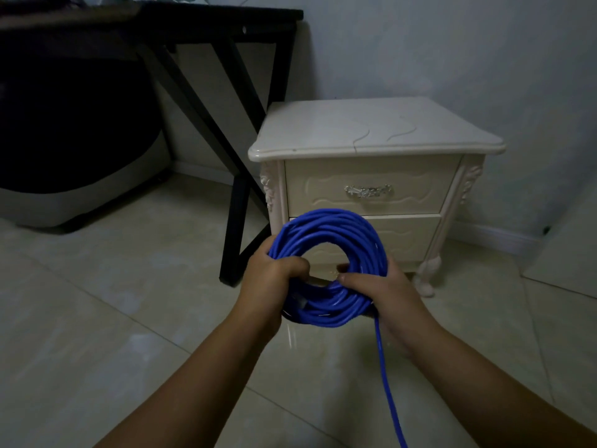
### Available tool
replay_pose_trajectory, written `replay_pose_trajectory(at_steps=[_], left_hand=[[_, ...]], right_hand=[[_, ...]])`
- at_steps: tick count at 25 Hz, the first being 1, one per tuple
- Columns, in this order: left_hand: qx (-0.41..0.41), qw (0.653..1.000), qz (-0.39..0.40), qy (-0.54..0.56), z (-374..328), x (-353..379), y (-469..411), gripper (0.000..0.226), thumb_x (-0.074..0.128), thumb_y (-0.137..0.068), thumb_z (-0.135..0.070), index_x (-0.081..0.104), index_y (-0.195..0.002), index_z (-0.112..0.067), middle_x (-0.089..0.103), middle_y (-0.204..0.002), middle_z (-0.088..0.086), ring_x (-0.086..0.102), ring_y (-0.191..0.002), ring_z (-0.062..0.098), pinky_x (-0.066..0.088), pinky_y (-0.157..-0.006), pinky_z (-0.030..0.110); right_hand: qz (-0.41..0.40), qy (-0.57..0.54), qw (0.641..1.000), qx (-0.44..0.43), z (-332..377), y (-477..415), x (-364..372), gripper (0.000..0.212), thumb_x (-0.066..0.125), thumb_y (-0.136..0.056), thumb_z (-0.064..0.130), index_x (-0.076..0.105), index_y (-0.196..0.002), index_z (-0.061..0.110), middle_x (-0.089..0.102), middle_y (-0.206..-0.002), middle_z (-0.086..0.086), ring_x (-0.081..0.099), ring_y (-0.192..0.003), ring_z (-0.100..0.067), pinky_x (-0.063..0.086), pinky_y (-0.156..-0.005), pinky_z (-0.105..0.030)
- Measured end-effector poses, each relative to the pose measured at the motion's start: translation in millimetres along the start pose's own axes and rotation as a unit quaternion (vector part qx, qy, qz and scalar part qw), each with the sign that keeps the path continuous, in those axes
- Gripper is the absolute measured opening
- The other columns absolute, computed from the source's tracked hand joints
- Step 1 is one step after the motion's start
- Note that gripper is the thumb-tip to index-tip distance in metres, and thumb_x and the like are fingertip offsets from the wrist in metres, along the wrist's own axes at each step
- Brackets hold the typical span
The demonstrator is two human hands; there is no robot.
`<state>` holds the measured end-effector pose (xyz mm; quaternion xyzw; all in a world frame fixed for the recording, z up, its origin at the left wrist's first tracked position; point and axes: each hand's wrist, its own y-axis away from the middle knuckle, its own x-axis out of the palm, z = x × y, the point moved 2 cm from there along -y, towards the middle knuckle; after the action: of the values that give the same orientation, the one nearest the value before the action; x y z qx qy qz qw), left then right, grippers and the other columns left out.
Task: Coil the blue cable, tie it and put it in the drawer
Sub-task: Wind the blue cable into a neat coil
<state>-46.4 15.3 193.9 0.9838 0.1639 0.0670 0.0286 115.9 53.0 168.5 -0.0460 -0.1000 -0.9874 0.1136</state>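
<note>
Bare forearms, sleeveless, ringless hands

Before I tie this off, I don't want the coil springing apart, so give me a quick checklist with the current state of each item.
1. Both hands on the coil: ok. The left hand and right hand each have a grip on the blue cable.
2. Loops gathered into one ring: ok.
3. All cable wound in: not ok. A loose tail hangs down past the frame's bottom edge.
4. Tie in place: cannot tell. Something dark sits under the left hand.
5. Drawer open: not ok. The top drawer of the nightstand is closed.
</note>
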Motion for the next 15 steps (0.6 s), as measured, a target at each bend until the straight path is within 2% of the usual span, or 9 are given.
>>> replay_pose_trajectory(at_steps=[3,5,7,9,12,15], left_hand=[[-0.024,0.993,-0.036,0.111,7.3,5.8,3.8,0.038,0.058,-0.053,-0.003,0.064,-0.091,-0.01,0.059,-0.069,0.0,0.056,-0.073,0.022,0.046,-0.07,0.039],[-0.048,0.991,-0.023,0.122,12.0,9.6,4.5,0.03,0.059,-0.065,0.002,0.064,-0.092,-0.011,0.062,-0.068,-0.001,0.059,-0.075,0.024,0.048,-0.073,0.041],[-0.075,0.993,0.031,0.088,11.5,11.5,5.0,0.027,0.06,-0.077,0.003,0.064,-0.098,-0.012,0.065,-0.08,0.007,0.062,-0.082,0.029,0.051,-0.079,0.043],[-0.087,0.992,0.086,0.034,7.9,9.2,2.9,0.028,0.065,-0.081,-0.004,0.062,-0.107,-0.015,0.067,-0.091,0.012,0.067,-0.086,0.028,0.053,-0.083,0.04],[-0.041,0.99,0.111,-0.076,0.1,-0.3,-4.4,0.047,0.072,-0.079,-0.01,0.056,-0.12,-0.025,0.069,-0.105,0.004,0.07,-0.091,0.019,0.057,-0.085,0.037],[0.023,0.968,0.144,-0.202,-6.8,-5.5,-8.0,0.066,0.078,-0.073,-0.01,0.049,-0.129,-0.029,0.066,-0.109,-0.002,0.069,-0.092,0.01,0.058,-0.08,0.028]], right_hand=[[-0.015,-0.07,0.997,0.011,-12.7,1.5,9.8,0.047,0.073,-0.076,0.002,0.059,-0.119,0.017,0.071,-0.104,-0.011,0.072,-0.089,-0.026,0.057,-0.069,-0.036],[-0.052,-0.09,0.994,0.02,-21.4,-1.1,11.0,0.047,0.073,-0.075,0.001,0.061,-0.119,0.013,0.072,-0.099,-0.011,0.072,-0.088,-0.026,0.056,-0.069,-0.035],[-0.087,-0.083,0.992,0.022,-23.1,-5.3,6.1,0.048,0.071,-0.074,-0.002,0.061,-0.119,0.01,0.07,-0.093,-0.013,0.07,-0.084,-0.029,0.055,-0.069,-0.037],[-0.102,-0.062,0.993,0.007,-16.0,-10.2,-1.3,0.05,0.068,-0.072,-0.006,0.06,-0.119,0.011,0.066,-0.09,-0.014,0.068,-0.081,-0.031,0.054,-0.068,-0.039],[-0.089,0.009,0.995,-0.033,1.0,-11.6,-5.5,0.051,0.065,-0.071,-0.01,0.06,-0.11,0.024,0.064,-0.088,-0.014,0.065,-0.076,-0.03,0.054,-0.069,-0.044],[-0.059,0.146,0.984,-0.086,14.1,-8.9,-7.5,0.054,0.066,-0.072,-0.008,0.059,-0.109,0.03,0.066,-0.094,-0.004,0.067,-0.079,-0.02,0.053,-0.063,-0.033]])
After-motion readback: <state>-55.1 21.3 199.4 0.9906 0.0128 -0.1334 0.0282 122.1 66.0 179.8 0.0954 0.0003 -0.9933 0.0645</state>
